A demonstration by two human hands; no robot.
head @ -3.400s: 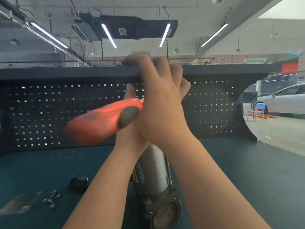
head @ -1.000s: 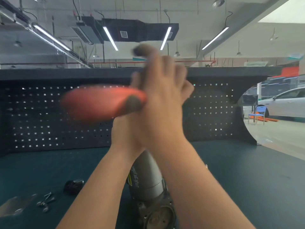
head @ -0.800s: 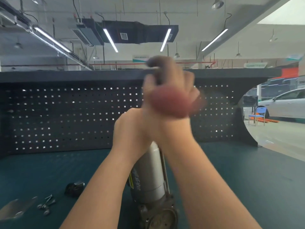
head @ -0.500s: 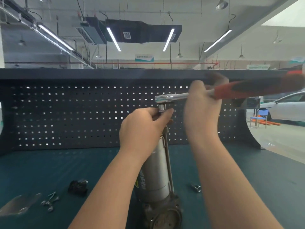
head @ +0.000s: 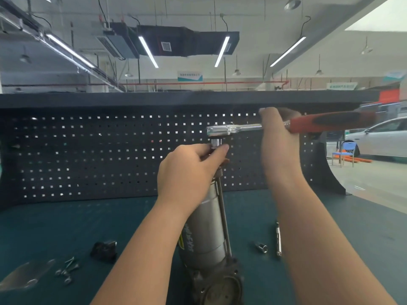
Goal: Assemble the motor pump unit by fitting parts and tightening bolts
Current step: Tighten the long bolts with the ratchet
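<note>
The motor pump unit [head: 204,234], a grey cylinder on a dark pump base, stands upright on the green bench with a long through bolt [head: 222,214] running down its side. My left hand [head: 189,170] grips the top of the cylinder, and its fingertips pinch the socket [head: 215,143] under the ratchet head. A chrome ratchet wrench [head: 233,129] with a red and black handle [head: 330,124] lies level above the unit, pointing right. My right hand [head: 278,139] grips the wrench where the shaft meets the handle.
On the bench lie a loose socket [head: 261,247] and a slim extension bar [head: 278,238] to the right of the unit. To the left are a small black part [head: 104,250], several loose bolts [head: 67,270] and a clear plastic bag [head: 24,275]. A black pegboard [head: 88,155] backs the bench.
The wrench handle has swung from the left, round the near side, to the right. My right hand moved right with it, uncovering the ratchet head and my left hand.
</note>
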